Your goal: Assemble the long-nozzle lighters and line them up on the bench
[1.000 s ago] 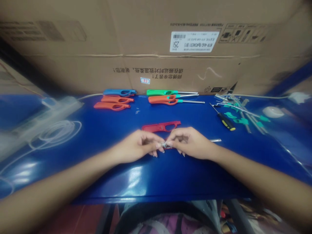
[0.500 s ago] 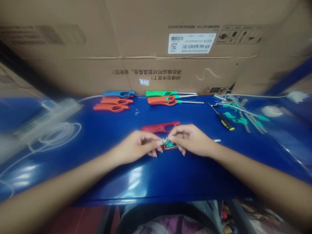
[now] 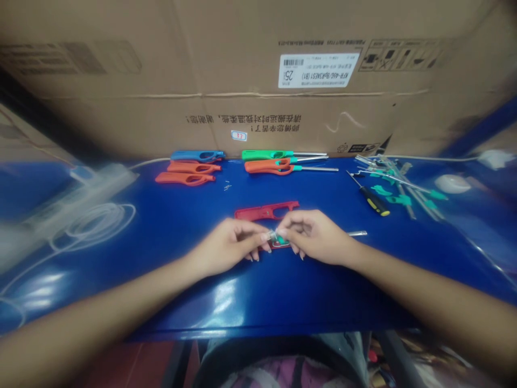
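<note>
My left hand (image 3: 232, 245) pinches a small clear-and-metal part (image 3: 270, 236) between thumb and fingers. Close beside it, my right hand (image 3: 313, 237) has its thumb and forefinger together at the same part's right end; what they grip is too small to make out. Under both hands lies a red casing half with a green piece (image 3: 281, 240) and a thin white wire in it, mostly covered. A metal tube (image 3: 357, 233) sticks out to the right past my right hand. Just behind my hands rests another red casing half (image 3: 262, 211).
Orange (image 3: 186, 178) and blue casings (image 3: 197, 156) lie back left, green (image 3: 262, 154) and orange lighters (image 3: 269, 166) back centre. At right are a screwdriver (image 3: 374, 201) and a pile of tubes with green parts (image 3: 404, 186). A coiled white cable (image 3: 95, 223) lies left; cardboard (image 3: 141, 118) stands behind.
Both hands stay nearly in place at the small part. My right hand's lower fingers have shifted slightly left.
</note>
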Tool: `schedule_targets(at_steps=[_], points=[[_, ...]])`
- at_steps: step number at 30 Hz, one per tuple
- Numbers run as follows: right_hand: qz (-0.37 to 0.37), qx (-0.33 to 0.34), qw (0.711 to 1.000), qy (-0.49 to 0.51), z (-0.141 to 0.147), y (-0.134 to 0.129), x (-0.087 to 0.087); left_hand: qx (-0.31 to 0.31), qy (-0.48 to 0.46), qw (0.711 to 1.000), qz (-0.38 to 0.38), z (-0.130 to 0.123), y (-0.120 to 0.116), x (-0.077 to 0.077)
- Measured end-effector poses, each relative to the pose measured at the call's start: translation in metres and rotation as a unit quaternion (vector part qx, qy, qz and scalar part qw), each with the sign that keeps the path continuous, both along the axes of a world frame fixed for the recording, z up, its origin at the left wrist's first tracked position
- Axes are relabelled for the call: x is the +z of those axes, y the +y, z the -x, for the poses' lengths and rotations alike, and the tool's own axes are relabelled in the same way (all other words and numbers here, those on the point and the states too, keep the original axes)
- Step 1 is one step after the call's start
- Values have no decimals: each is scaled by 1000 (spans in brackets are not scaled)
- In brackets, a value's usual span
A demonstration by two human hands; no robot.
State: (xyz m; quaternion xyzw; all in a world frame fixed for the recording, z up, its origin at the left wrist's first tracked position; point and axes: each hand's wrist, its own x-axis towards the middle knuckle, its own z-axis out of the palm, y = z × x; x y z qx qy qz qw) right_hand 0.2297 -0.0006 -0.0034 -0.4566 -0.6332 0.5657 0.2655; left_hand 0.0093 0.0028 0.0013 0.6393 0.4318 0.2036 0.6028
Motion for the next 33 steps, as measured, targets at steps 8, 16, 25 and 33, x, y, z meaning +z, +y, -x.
schedule_targets(at_steps=[8, 16, 25, 33], points=[[11, -2, 999, 31, -3, 5, 2, 9, -6, 1000, 14, 2, 2, 1], [0, -1, 1000, 22, -4, 4, 2, 8, -3, 1000, 7, 2, 2, -2], [-20, -20, 999, 15, -1, -1, -3, 3, -2, 1000, -7, 2, 0, -2], [-27, -6, 1000, 14, 0, -2, 0, -11, 13, 1000, 6, 4, 4, 6]])
